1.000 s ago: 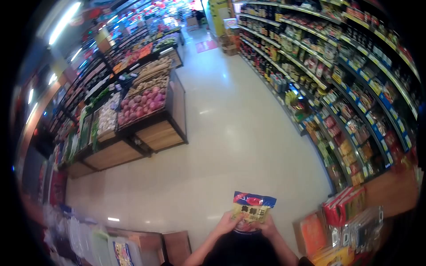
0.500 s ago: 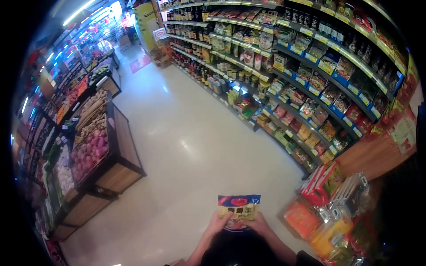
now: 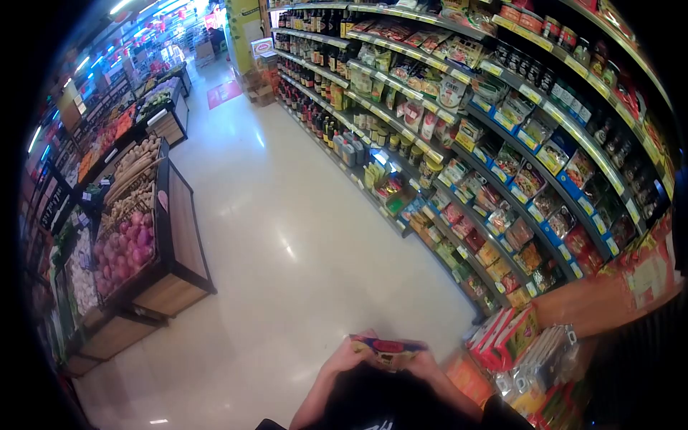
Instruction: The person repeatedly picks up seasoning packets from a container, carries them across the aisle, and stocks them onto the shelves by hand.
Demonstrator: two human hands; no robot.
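A blue, yellow and red packet (image 3: 390, 352) is held low in front of my body, tilted so that its front is foreshortened. My left hand (image 3: 349, 355) grips its left end, and my right hand (image 3: 421, 362) has hold of the right end. Fingers of both hands are bent around the packet's edges, partly hidden by it. Dark clothing is right below the packet.
A long shelf unit (image 3: 423, 98) with bottles, jars and packets runs along the right. Wooden produce stands (image 3: 175, 287) with onions and garlic line the left. Red packages (image 3: 504, 337) lie at the lower right. Pale floor (image 3: 287, 244) stretches between.
The view has swung to the right, bringing more shelving in and shifting the produce stands left. The packet has tipped from facing me to a flatter angle, still in both hands.
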